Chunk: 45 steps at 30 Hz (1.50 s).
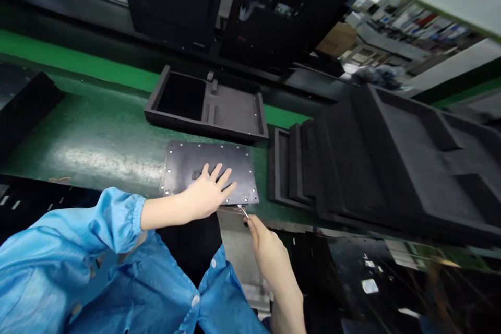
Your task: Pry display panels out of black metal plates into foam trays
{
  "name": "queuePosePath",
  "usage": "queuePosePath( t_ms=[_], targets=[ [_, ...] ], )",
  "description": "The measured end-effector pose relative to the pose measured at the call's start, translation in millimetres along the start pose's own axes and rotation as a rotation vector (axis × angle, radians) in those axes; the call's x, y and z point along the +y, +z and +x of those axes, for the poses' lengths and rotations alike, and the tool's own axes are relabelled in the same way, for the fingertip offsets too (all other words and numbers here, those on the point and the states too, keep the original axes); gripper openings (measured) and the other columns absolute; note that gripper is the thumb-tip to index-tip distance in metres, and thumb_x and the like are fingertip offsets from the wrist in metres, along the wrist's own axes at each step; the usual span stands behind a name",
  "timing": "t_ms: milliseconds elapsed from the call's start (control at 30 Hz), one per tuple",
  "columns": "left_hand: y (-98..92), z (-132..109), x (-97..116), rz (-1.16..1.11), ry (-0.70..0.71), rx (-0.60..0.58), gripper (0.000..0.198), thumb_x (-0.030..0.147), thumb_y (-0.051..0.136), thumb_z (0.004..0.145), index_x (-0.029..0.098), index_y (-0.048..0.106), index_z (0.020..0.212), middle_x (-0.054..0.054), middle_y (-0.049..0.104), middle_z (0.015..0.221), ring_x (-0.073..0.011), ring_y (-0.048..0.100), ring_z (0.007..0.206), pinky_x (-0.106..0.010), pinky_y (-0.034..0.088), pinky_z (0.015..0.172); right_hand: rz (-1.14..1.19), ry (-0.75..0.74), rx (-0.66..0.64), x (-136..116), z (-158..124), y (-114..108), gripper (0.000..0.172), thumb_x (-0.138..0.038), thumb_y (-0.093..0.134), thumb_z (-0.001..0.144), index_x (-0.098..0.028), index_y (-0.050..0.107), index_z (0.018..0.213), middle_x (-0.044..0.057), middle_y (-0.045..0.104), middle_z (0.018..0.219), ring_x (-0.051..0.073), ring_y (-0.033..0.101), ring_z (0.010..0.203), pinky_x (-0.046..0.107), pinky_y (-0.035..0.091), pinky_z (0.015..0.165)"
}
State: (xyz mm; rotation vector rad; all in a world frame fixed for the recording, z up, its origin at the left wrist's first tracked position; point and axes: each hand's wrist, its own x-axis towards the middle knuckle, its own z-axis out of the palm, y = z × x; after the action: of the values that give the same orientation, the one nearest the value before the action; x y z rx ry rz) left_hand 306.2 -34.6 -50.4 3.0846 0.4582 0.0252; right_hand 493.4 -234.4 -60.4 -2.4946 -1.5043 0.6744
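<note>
A flat dark rectangular panel (183, 159) with small white-ringed holes along its edges lies on the green workbench. My left hand (209, 190) presses flat on the panel, fingers spread. Closed around a thin silvery metal tool (243, 211), my right hand (270, 250) is at the panel's near edge, right of centre. The tool's tip meets or nearly meets that edge; its exact kind is too small to tell.
Behind the panel sits a black foam tray (238, 107) with a dark flat insert at its left. Several black foam trays (352, 156) are stacked on the right. Large glossy black panels (172, 5) stand upright at the back. A dark block (31, 99) rests at the bench's left.
</note>
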Motion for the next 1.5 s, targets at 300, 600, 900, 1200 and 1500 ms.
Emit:
queuePosePath(
  t_ms=[300,600,900,1200,1500],
  targets=[
    [-53.3,-1.2,-3.8,0.134,0.050,0.175,0.053,0.008,0.049,0.104,0.013,0.060,0.156,-0.024,0.064,0.158,-0.0418,0.074,0.131,-0.057,0.067,0.095,-0.081,-0.048,-0.018,-2.9,3.2,-11.8,0.041,-0.044,0.033,0.118,-0.035,0.073,0.120,0.003,0.081,0.083,0.023,0.077,0.072,0.029,0.031,0.056],
    [-102.0,2.9,-54.7,-0.081,0.022,0.105,0.066,0.004,0.053,0.099,0.024,0.052,0.162,-0.010,0.067,0.158,-0.0263,0.078,0.125,-0.034,0.062,0.089,-0.149,-0.426,0.105,-54.1,55.9,-32.7,0.038,-0.043,0.061,0.111,-0.031,0.065,0.146,0.004,0.084,0.103,0.025,0.079,0.087,0.030,0.043,0.065],
    [-100.1,1.0,-54.0,-0.097,0.017,0.087,0.066,0.006,0.059,0.099,0.024,0.054,0.162,-0.008,0.063,0.163,-0.0269,0.076,0.129,-0.034,0.063,0.089,-0.420,-0.951,0.055,-74.7,121.3,-28.5,0.045,-0.053,0.062,0.111,-0.020,0.078,0.138,0.013,0.082,0.111,0.023,0.072,0.084,0.032,0.046,0.072],
    [-89.5,-3.9,-49.1,-0.067,0.013,0.143,0.058,0.008,0.051,0.105,0.020,0.055,0.161,-0.010,0.065,0.161,-0.0270,0.073,0.136,-0.036,0.065,0.094,-0.371,-0.901,0.244,-59.9,112.4,-57.5,0.051,-0.019,0.034,0.116,-0.020,0.081,0.135,0.013,0.084,0.119,0.019,0.070,0.080,0.035,0.046,0.068],
    [-25.7,-25.8,-9.8,0.151,0.031,0.283,0.052,0.014,0.055,0.108,0.022,0.058,0.160,-0.009,0.060,0.166,-0.0351,0.069,0.140,-0.053,0.058,0.113,0.006,-0.870,0.544,44.5,-39.6,-96.1,0.055,-0.007,0.067,0.099,-0.038,0.076,0.144,-0.002,0.085,0.120,0.022,0.085,0.090,0.033,0.067,0.073]
  ],
)
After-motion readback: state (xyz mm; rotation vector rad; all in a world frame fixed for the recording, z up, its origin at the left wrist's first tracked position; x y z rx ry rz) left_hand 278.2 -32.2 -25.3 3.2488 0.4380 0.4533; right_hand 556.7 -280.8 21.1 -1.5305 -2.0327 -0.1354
